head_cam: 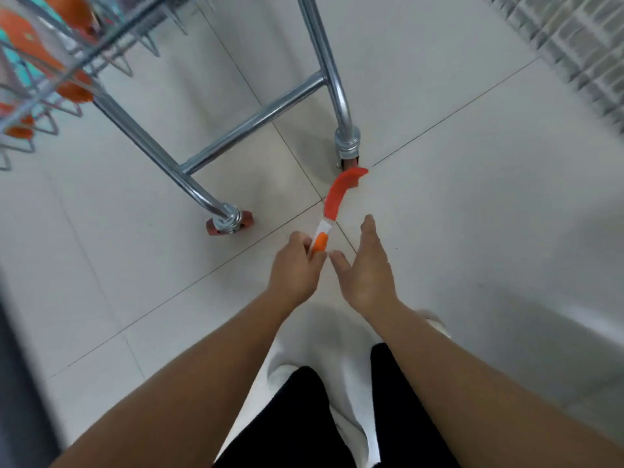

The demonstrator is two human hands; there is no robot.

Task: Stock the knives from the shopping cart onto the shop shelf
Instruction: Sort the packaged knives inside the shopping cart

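The head camera looks straight down at a pale grey tiled floor (pixel 456 204) crossed by thin dark grout lines. In the middle of the view the left hand (pixel 297 265) is curled around one end of a knife with a curved orange plastic handle (pixel 337 194), its blade end in white and orange packaging; the fingers wrap the packaged end, so the handle points away from the person, toward the cart's wheel, and the knife hangs above the floor. Just beside it the right hand (pixel 368 265) is spread, fingers straight and slightly apart, thumb near the left hand's knuckles, holding nothing and not touching the knife. Both bare forearms reach in from the bottom edge. Ahead stands the shiny chrome tubular frame of a shopping cart (pixel 256 121), with one red-hubbed castor (pixel 229 221) at the near left leg and another castor (pixel 347 146) at the far right leg, just beyond the knife's handle tip. At the upper left the cart's wire basket (pixel 50 79) shows blurred orange shapes (pixel 72 89) inside; what they are cannot be told for sure. A blurred pale gridded surface (pixel 574 38) fills the upper right corner. Below the arms are black trouser legs (pixel 304 417) and white footwear (pixel 283 369) on the tiles.
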